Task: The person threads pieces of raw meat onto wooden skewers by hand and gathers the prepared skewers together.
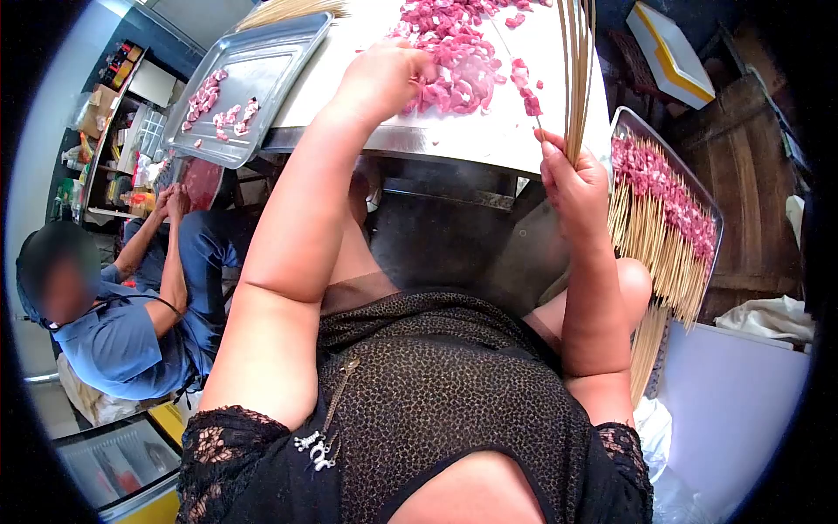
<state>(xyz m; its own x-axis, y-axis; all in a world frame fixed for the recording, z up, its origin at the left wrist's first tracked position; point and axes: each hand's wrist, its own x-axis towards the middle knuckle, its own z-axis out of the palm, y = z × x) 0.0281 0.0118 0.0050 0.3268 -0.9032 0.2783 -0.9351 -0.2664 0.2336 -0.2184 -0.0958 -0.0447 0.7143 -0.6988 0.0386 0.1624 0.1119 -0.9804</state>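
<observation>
My right hand (576,179) is closed around a bundle of long bamboo skewers (576,79) that point up past the table. From the same hand a single skewer (539,127) sticks out, with pieces of raw meat (527,86) threaded near its upper part. Over the near left side of a pile of sliced pink meat (458,65) is my left hand (390,77), its fingers curled down at the slices. Whether a slice is between those fingertips is too small to tell. The pile lies on the white tabletop (349,83).
A metal tray (301,74) with some meat stands on the table's left. Right of the table, another tray (717,253) holds rows of loaded skewers (668,196). A seated person (131,336) works at the left over a reddish basin (202,182). A white-and-yellow box (668,52) is back right.
</observation>
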